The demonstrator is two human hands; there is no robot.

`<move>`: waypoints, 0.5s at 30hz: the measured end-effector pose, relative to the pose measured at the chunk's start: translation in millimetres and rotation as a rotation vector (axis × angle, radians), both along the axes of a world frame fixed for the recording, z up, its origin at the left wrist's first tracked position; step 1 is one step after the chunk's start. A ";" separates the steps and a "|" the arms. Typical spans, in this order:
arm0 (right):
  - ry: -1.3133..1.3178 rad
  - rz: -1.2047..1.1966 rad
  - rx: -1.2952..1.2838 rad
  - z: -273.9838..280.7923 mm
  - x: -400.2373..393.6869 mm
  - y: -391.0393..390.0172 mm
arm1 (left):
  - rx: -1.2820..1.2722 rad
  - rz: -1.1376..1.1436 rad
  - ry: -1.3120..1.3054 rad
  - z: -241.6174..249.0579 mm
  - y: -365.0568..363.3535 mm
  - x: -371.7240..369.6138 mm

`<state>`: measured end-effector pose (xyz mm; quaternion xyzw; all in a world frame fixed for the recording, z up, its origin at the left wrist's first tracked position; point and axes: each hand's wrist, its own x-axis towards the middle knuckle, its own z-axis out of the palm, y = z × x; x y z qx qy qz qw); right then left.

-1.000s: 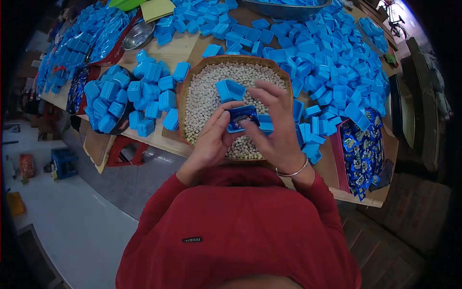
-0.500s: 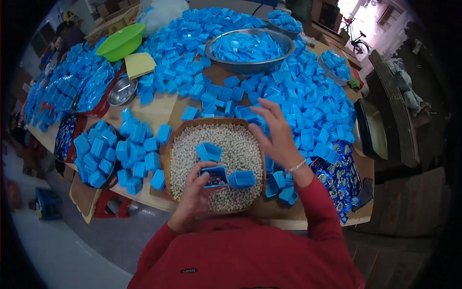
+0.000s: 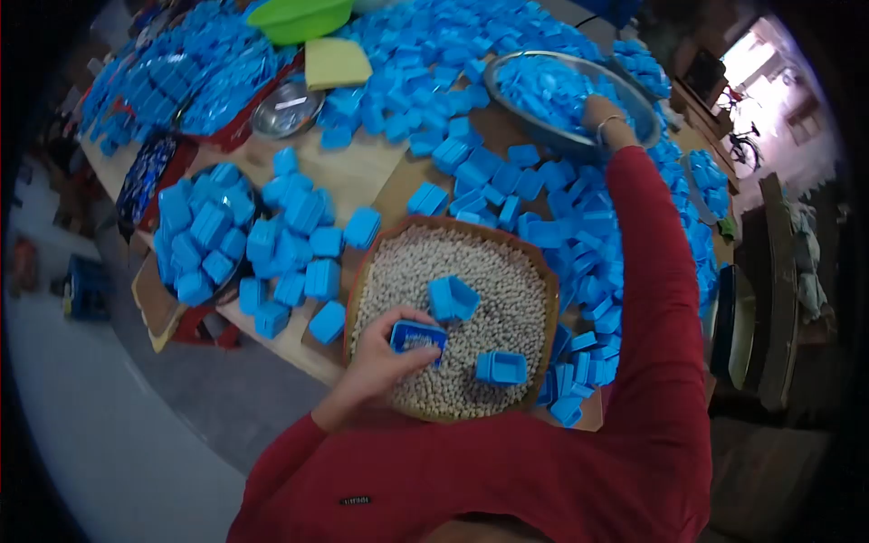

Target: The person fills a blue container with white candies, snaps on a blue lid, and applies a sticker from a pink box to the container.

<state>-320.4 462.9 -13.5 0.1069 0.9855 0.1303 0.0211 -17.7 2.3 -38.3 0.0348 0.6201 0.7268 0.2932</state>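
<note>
My left hand (image 3: pixel 382 360) is closed around a small blue plastic box (image 3: pixel 409 331), with a printed dark-blue packet (image 3: pixel 422 338) inside its open top. It holds the box just over a tub of pale beans or pellets (image 3: pixel 398 262). On that fill, open blue boxes (image 3: pixel 454 299) lie beside my fingers, and more blue boxes (image 3: pixel 503 367) sit to the right. My right hand (image 3: pixel 601 114) reaches far out into a metal basin (image 3: pixel 647 113) heaped with flat blue plastic pieces (image 3: pixel 543 89). Its fingertips are hidden among the pieces.
Loose blue boxes cover much of the table (image 3: pixel 362 172). A bowl of closed boxes (image 3: pixel 204 231) stands left. Farther back are a small metal bowl (image 3: pixel 288 110), a yellow cloth or pad (image 3: pixel 337 63) and a green basin (image 3: pixel 299 20).
My right hand has gone from beside the tub out into the metal basin. My left hand keeps hold of the box, where the printed packet now shows. The view has shifted.
</note>
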 end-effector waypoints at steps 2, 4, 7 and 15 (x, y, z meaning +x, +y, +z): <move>0.199 0.205 0.049 6.7 18.9 2.7 | -0.011 0.100 0.015 -13.5 1.4 -2.9; 0.515 0.499 0.024 18.2 48.7 -5.9 | 0.007 0.172 -0.041 -11.2 3.0 -5.8; 0.492 0.583 -0.537 29.8 153.6 -77.8 | 0.056 0.210 -0.085 -8.5 2.7 -6.3; 0.188 0.403 -0.954 -61.5 299.8 -189.4 | 0.164 0.180 -0.197 -7.1 2.3 13.2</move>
